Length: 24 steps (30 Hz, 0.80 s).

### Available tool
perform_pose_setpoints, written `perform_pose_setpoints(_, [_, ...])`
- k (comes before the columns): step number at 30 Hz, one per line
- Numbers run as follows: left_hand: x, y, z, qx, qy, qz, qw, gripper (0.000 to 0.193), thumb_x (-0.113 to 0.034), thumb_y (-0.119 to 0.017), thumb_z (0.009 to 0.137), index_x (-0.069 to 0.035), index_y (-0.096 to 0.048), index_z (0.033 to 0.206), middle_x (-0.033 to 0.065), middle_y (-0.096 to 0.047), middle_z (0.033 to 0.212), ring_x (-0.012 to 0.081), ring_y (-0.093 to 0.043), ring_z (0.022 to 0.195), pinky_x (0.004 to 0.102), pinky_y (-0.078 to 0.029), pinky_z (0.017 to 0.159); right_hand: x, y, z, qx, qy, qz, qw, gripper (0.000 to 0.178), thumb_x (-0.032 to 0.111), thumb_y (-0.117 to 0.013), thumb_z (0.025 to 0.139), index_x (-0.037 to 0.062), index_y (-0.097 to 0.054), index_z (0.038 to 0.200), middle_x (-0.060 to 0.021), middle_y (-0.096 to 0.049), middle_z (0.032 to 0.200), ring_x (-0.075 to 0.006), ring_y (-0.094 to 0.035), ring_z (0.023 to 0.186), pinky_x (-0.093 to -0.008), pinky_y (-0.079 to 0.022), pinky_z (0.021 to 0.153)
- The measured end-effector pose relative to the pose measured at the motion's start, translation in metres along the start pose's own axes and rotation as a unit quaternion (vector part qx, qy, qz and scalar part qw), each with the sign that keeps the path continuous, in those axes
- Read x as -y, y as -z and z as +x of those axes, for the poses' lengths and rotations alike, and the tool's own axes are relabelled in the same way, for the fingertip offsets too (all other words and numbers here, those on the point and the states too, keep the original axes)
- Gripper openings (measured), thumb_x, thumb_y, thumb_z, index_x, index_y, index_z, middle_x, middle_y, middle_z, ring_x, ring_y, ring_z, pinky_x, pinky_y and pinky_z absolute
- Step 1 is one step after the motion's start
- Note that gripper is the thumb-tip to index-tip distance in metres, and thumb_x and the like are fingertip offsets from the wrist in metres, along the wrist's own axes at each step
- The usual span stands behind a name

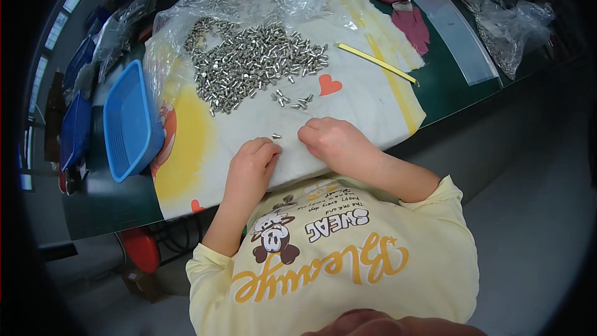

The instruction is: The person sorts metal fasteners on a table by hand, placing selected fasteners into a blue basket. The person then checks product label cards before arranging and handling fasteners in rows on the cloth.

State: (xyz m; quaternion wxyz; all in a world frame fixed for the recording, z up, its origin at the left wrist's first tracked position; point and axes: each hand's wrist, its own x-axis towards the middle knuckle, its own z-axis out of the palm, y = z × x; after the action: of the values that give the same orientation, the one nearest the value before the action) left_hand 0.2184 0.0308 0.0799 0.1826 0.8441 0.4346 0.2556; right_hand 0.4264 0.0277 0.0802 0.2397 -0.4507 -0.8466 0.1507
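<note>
One small screw [276,136] lies between curled left hand [252,160] and right hand [329,139], ungripped.

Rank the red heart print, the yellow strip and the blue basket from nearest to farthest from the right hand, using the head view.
From the right hand:
1. Red heart print, on the cloth just beyond the hand.
2. Yellow strip, farther up, toward the right.
3. Blue basket, far across on the left, past the left hand.
</note>
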Motion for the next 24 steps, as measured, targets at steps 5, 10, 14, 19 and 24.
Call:
perform_pose_setpoints(5, [-0.003, 0.000, 0.001, 0.010, -0.013, 0.016, 1.000, 0.013, 0.001, -0.064, 0.073, -0.003, -0.061, 0.084, 0.0108, -0.061, 0.085, 0.0298, -0.059, 0.079, 0.0360, -0.049, 0.067, 0.000, -0.010, 0.000, -0.033, 0.028, -0.035, 0.998, 0.006, 0.005, -0.057, 0.075, 0.0033, -0.054, 0.079, -0.0109, -0.054, 0.077, -0.0295, -0.057, 0.075, -0.0383, -0.048, 0.066])
perform_pose_setpoints(10, [0.006, -0.002, 0.004, 0.032, 0.017, -0.023, 0.999, 0.010, 0.002, -0.064, 0.074, -0.002, -0.060, 0.083, 0.0109, -0.060, 0.082, 0.0276, -0.059, 0.075, 0.0342, -0.049, 0.067, -0.018, -0.003, 0.007, -0.005, 0.032, 0.056, 0.998, 0.007, 0.004, -0.058, 0.072, 0.0025, -0.062, 0.077, -0.0134, -0.062, 0.078, -0.0298, -0.062, 0.077, -0.0372, -0.050, 0.068])
perform_pose_setpoints(14, [0.049, -0.020, -0.007, -0.030, 0.050, -0.181, 0.982, 0.010, 0.007, -0.062, 0.077, 0.000, -0.057, 0.082, 0.0057, -0.061, 0.084, 0.0151, -0.057, 0.072, 0.0261, -0.049, 0.067, -0.007, 0.068, 0.016, -0.134, 0.042, 0.143, 0.980, 0.007, 0.005, -0.063, 0.075, 0.0048, -0.066, 0.082, -0.0100, -0.064, 0.081, -0.0238, -0.063, 0.078, -0.0327, -0.050, 0.070])
perform_pose_setpoints(19, [0.053, -0.021, -0.004, -0.068, 0.155, -0.393, 0.904, 0.010, 0.007, -0.059, 0.082, -0.001, -0.056, 0.085, 0.0044, -0.058, 0.092, 0.0109, -0.057, 0.076, 0.0244, -0.052, 0.067, 0.023, 0.178, -0.003, -0.369, 0.183, 0.304, 0.859, 0.019, -0.006, -0.066, 0.078, 0.0016, -0.067, 0.095, -0.0056, -0.064, 0.096, -0.0111, -0.062, 0.088, -0.0211, -0.051, 0.077])
perform_pose_setpoints(24, [0.070, -0.020, -0.005, -0.075, 0.157, -0.419, 0.891, 0.010, 0.007, -0.059, 0.083, -0.001, -0.055, 0.088, 0.0058, -0.057, 0.092, 0.0122, -0.058, 0.075, 0.0268, -0.054, 0.068, 0.025, 0.199, -0.047, -0.468, 0.325, 0.374, 0.732, 0.022, -0.008, -0.065, 0.078, 0.0014, -0.066, 0.098, -0.0072, -0.064, 0.098, -0.0124, -0.063, 0.088, -0.0240, -0.054, 0.078])
